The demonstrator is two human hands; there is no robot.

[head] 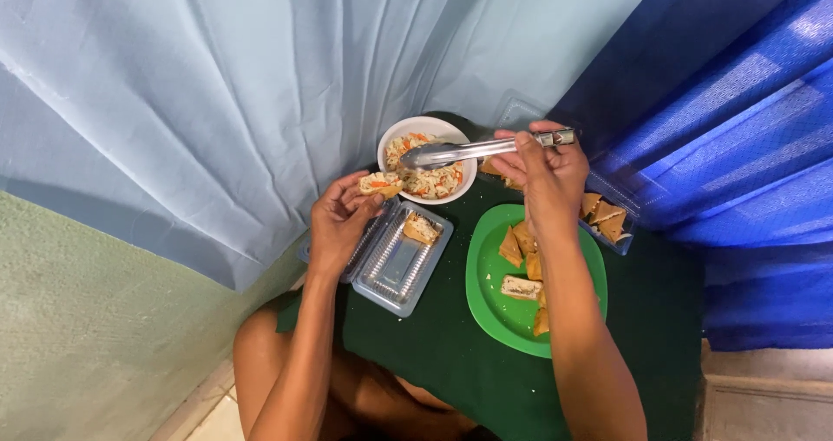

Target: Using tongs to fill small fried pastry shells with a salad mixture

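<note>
At frame centre, your left hand [338, 220] pinches a filled pastry piece [382, 184] beside the white salad bowl [427, 159]; your right hand [542, 176] grips metal tongs [473, 150], tips over the bowl, above the green plate [495, 306].

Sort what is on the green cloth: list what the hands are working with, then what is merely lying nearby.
In use:
left hand holding a filled piece
right hand holding metal tongs
white bowl of shredded salad
clear tray with one piece inside

Lying nearby:
green plate of fried pieces
clear box of fried pieces
blue curtains
</note>
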